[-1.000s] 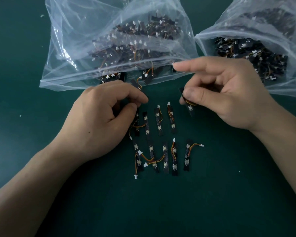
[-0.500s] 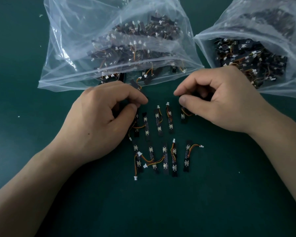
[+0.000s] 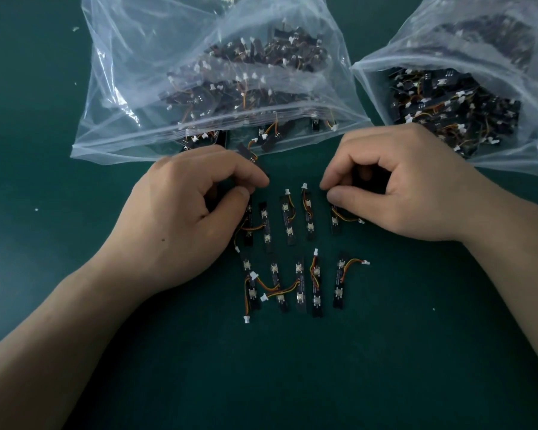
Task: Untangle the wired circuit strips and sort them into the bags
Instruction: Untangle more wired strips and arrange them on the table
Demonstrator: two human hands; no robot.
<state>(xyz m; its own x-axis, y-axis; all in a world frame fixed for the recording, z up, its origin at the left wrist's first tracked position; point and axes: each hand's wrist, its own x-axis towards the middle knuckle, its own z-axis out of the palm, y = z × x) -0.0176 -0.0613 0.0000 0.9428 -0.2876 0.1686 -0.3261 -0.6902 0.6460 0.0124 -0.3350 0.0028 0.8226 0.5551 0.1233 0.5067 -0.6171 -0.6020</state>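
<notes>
Head view is showing the left hand (image 3: 180, 218) curling around a dark strip (image 3: 248, 154) at 12 o'clock of its knuckles. The right hand (image 3: 401, 184) is pinching the top of another strip (image 3: 335, 219). More strips (image 3: 288, 268) are lying between them, two bags (image 3: 156, 88) sitting at 12 o'clock.

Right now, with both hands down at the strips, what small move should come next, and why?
Probably let the right hand release the strip it is setting at the end of the upper row. That strip already lies on the green mat, roughly in line with its neighbours, while the left hand pinches another strip near the left bag.
</notes>
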